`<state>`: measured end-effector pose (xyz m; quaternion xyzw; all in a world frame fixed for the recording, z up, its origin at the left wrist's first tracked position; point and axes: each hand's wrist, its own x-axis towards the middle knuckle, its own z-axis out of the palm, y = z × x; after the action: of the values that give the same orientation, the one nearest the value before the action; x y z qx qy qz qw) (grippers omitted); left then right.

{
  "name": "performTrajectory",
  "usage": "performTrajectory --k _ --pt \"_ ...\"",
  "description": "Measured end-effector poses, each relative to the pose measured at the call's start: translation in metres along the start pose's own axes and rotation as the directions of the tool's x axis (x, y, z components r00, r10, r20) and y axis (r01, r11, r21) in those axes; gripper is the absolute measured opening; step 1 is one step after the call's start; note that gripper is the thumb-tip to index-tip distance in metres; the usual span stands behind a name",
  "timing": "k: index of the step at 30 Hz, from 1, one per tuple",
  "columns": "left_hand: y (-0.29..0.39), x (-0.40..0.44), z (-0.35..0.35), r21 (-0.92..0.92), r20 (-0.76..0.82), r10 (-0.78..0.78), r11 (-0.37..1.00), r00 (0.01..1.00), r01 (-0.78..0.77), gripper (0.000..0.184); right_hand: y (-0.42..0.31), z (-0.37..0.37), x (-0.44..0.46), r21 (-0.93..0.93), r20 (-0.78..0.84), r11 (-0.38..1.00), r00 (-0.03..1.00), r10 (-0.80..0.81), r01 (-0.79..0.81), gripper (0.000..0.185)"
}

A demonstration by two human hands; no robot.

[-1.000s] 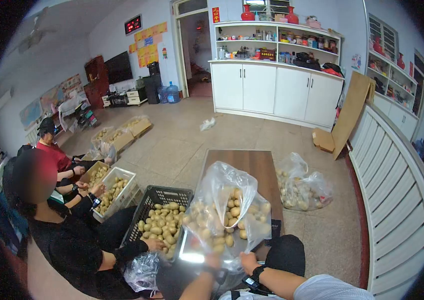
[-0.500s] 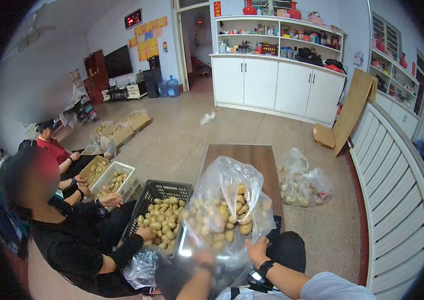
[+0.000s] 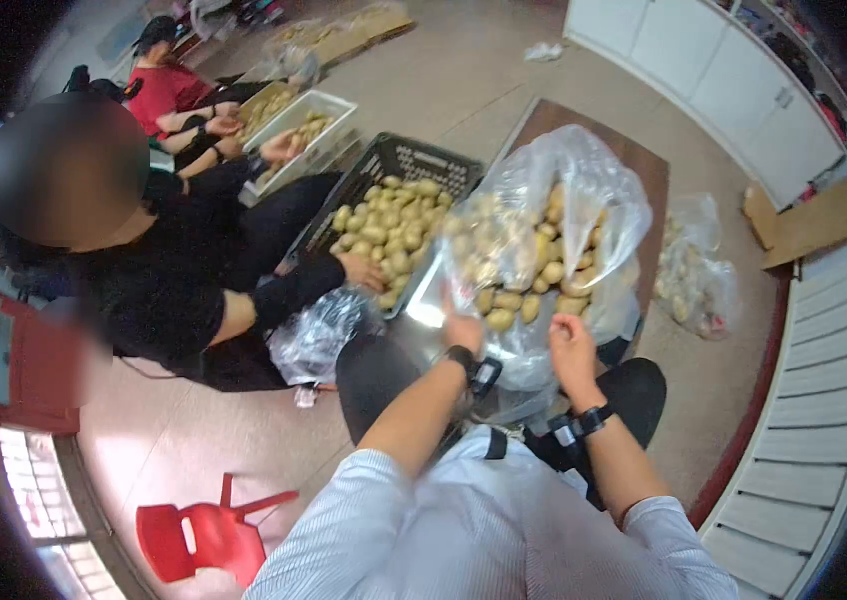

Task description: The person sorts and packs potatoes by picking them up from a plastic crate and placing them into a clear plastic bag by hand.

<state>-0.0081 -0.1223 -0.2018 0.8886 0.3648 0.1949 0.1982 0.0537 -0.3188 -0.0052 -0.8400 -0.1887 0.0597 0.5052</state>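
A large clear plastic bag (image 3: 609, 190) of potatoes (image 3: 552, 272) stands in front of me, its mouth loose toward my lap. My left hand (image 3: 464, 332) is at the bag's near left side, beside a shiny metal surface (image 3: 428, 297); its fingers are smeared by motion. At the bag's near right edge, my right hand (image 3: 573, 350) has its fingers curled closed against the plastic. Both wrists wear dark bands with small devices. To the left sits a black crate (image 3: 431, 160) of potatoes, with a co-worker's hand (image 3: 362, 271) resting on them.
A brown table (image 3: 634, 150) lies under and beyond the bag. Another bag of potatoes (image 3: 694, 275) is on the floor at right, near a white railing (image 3: 794, 430). At left are a white crate (image 3: 329, 105), seated co-workers, crumpled plastic (image 3: 322, 338) and a red chair (image 3: 209, 540).
My view has tipped downward and turned, showing my lap and the red chair. My hands remain at the near side of the bag. The co-worker's hand stays in the black crate.
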Motion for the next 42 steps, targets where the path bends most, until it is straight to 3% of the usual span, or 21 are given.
performTrajectory --k 1,3,6,7,8,9,12,14,17,20,22,23,25,26,27,28,29,33,36,38,42 --pt "-0.006 0.001 0.009 0.017 -0.063 0.013 1.000 0.998 -0.012 0.069 0.005 0.005 0.002 0.124 0.029 0.992 0.999 -0.020 0.017 0.022" --pt "-0.013 0.006 0.027 0.010 -0.169 0.009 1.000 0.986 -0.007 0.075 0.001 0.010 0.013 0.035 0.114 0.999 0.992 -0.045 0.041 0.023" --pt "0.015 0.010 -0.009 -0.380 0.090 -0.314 0.866 0.945 0.324 0.068 -0.009 0.011 0.035 -0.201 0.302 0.978 0.947 0.110 -0.050 0.028" --pt "0.024 0.011 -0.022 -0.472 0.204 -0.389 0.765 0.898 0.438 0.066 0.004 0.022 0.042 -0.239 0.284 0.938 0.942 -0.179 0.250 0.032" --pt "0.030 0.010 -0.036 -0.467 0.209 -0.390 0.766 0.897 0.442 0.066 0.014 0.032 0.047 -0.280 0.280 0.805 0.846 -0.453 0.524 0.037" --pt "0.030 0.011 -0.039 -0.466 0.216 -0.398 0.760 0.892 0.452 0.062 0.015 0.039 0.051 -0.277 0.282 0.808 0.848 -0.448 0.519 0.037" --pt "0.027 0.014 -0.046 -0.509 0.196 -0.466 0.703 0.863 0.496 0.050 0.013 0.064 0.065 -0.228 0.176 0.906 0.930 -0.321 0.356 0.043" --pt "0.022 0.017 -0.047 -0.542 0.162 -0.514 0.667 0.842 0.512 0.042 0.011 0.075 0.079 -0.077 0.114 0.997 0.993 -0.003 0.012 0.043" --pt "0.036 0.022 -0.077 -0.514 0.061 -0.534 0.708 0.843 0.485 0.038 0.014 0.082 0.102 0.043 0.194 0.983 0.967 0.165 -0.177 0.037" --pt "0.066 0.033 -0.126 -0.443 -0.044 -0.494 0.789 0.869 0.426 0.046 0.014 0.090 0.118 0.189 0.253 0.973 0.964 0.080 -0.130 0.027" --pt "0.084 0.047 -0.154 -0.211 -0.267 -0.165 0.971 0.949 0.110 0.041 -0.008 0.091 0.126 0.289 0.363 0.921 0.920 0.145 -0.260 0.023" --pt "0.092 0.052 -0.166 -0.212 -0.258 -0.162 0.971 0.952 0.108 0.041 -0.019 0.094 0.129 0.368 0.479 0.845 0.858 0.187 -0.389 0.021" --pt "0.103 0.065 -0.186 -0.526 0.042 0.047 0.850 0.998 -0.018 0.031 -0.034 0.107 0.144 0.392 0.505 0.854 0.856 0.110 -0.341 0.020" --pt "0.106 0.070 -0.192 -0.527 0.049 0.049 0.850 0.998 -0.016 0.031 -0.041 0.114 0.151 0.418 0.534 0.861 0.845 0.026 -0.290 0.019" --pt "0.107 0.075 -0.197 -0.517 0.213 0.207 0.853 0.955 -0.070 0.028 -0.051 0.118 0.157 0.416 0.532 0.861 0.846 0.031 -0.293 0.019" --pt "0.105 0.080 -0.199 -0.515 0.367 0.351 0.848 0.861 -0.126 0.025 -0.064 0.120 0.162 0.410 0.606 0.826 0.792 0.070 -0.387 0.020" --pt "0.095 0.083 -0.191 -0.427 0.366 0.415 0.870 0.833 -0.246 0.032 -0.076 0.121 0.165 0.396 0.678 0.785 0.728 0.101 -0.477 0.021" --pt "0.069 0.104 -0.196 -0.215 0.607 0.222 0.970 0.763 -0.112 0.048 -0.093 0.130 0.168 0.324 0.695 0.819 0.707 0.135 -0.474 0.024" --pt "0.030 0.119 -0.168 -0.004 0.466 0.073 0.997 0.882 -0.080 0.053 -0.068 0.138 0.166 0.327 0.577 0.886 0.812 0.087 -0.327 0.029" --pt "0.000 0.137 -0.150 -0.114 0.460 0.034 0.993 0.887 0.021 0.057 -0.035 0.141 0.169 0.181 0.400 0.976 0.897 -0.187 0.123 0.031" --pt "-0.021 0.157 -0.147 -0.225 0.518 -0.110 0.939 0.848 0.259 0.060 -0.053 0.101 0.144 -0.080 0.477 0.985 0.873 -0.099 0.155 0.031"
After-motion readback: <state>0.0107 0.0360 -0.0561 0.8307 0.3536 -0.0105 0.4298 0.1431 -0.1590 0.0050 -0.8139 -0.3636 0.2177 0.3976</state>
